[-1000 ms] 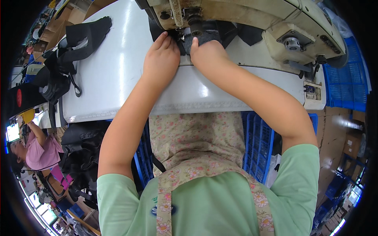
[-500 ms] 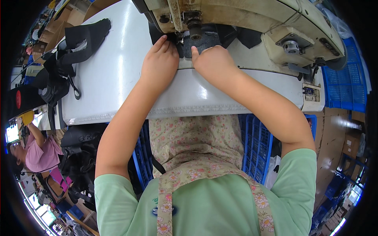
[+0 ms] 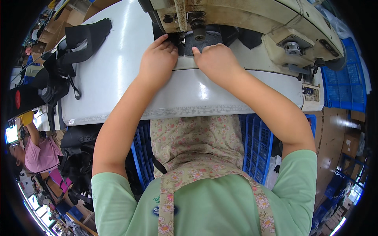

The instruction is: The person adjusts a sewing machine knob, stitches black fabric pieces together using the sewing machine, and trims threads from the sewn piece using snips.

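Observation:
A dark grey fabric piece (image 3: 208, 39) with black parts lies under the head of a cream sewing machine (image 3: 252, 19), by the needle area. My left hand (image 3: 159, 61) is to the left of the needle, its index finger stretched forward and the others curled down on the black part of the piece. On the other side, my right hand (image 3: 220, 62) has its thumb on the near edge of the grey fabric and its fingers bent over it. The fingertips of both hands are partly hidden, and the needle point cannot be made out.
The white table (image 3: 106, 86) has a ruler strip along its near edge. Black fabric pieces with straps (image 3: 59, 65) lie at its left end. Blue crates (image 3: 258, 147) stand below the table and a blue basket (image 3: 344, 78) at the right. A person in pink (image 3: 41, 153) is at the far left.
The grey fabric piece has shifted slightly right and away from me. My left forearm has swung a little left, and my right hand has moved slightly right with the piece.

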### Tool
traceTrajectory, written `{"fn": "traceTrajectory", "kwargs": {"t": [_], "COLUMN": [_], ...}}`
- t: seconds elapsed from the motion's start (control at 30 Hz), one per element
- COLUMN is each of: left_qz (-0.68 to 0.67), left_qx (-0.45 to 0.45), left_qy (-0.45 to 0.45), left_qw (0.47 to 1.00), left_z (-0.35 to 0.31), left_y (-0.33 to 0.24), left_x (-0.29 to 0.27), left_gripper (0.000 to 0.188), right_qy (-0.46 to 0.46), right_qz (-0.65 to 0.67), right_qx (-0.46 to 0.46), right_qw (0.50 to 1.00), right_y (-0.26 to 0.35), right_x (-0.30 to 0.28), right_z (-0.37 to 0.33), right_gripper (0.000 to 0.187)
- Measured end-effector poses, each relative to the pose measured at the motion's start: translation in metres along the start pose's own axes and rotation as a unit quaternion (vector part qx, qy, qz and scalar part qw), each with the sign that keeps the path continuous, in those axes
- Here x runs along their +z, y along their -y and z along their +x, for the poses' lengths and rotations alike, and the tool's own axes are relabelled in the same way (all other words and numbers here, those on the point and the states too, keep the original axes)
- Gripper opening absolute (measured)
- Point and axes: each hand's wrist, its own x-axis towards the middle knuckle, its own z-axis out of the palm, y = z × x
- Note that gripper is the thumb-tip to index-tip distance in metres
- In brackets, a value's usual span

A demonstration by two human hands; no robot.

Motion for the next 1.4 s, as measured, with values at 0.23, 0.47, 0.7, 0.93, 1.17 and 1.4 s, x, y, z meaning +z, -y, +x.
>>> {"fn": "traceTrajectory", "kwargs": {"t": [0.23,0.47,0.7,0.93,1.17,1.4], "left_qz": [0.001,0.033,0.065,0.073,0.062,0.058], "left_qx": [0.023,0.025,-0.001,0.005,-0.013,-0.007], "left_qy": [0.002,-0.018,0.017,-0.044,-0.035,-0.025], "left_qw": [1.0,0.999,0.998,0.996,0.997,0.998], "left_z": [0.003,0.008,0.017,0.02,0.021,0.022], "left_y": [0.01,0.013,0.015,0.021,0.016,0.016], "left_x": [0.004,0.013,0.015,0.024,0.023,0.02], "left_gripper": [0.024,0.028,0.024,0.011,0.012,0.015], "right_qy": [-0.041,-0.066,-0.004,-0.012,-0.027,0.04], "right_qz": [0.01,0.002,0.007,0.017,0.014,0.063], "right_qx": [0.009,0.02,0.03,0.034,0.051,0.024], "right_qw": [0.999,0.998,0.999,0.999,0.998,0.997], "right_y": [0.001,0.0,0.0,0.0,0.002,0.0], "right_x": [0.006,0.011,0.017,0.021,0.033,0.027], "right_z": [0.004,0.009,0.019,0.024,0.026,0.028], "right_gripper": [0.023,0.02,0.017,0.015,0.01,0.02]}}
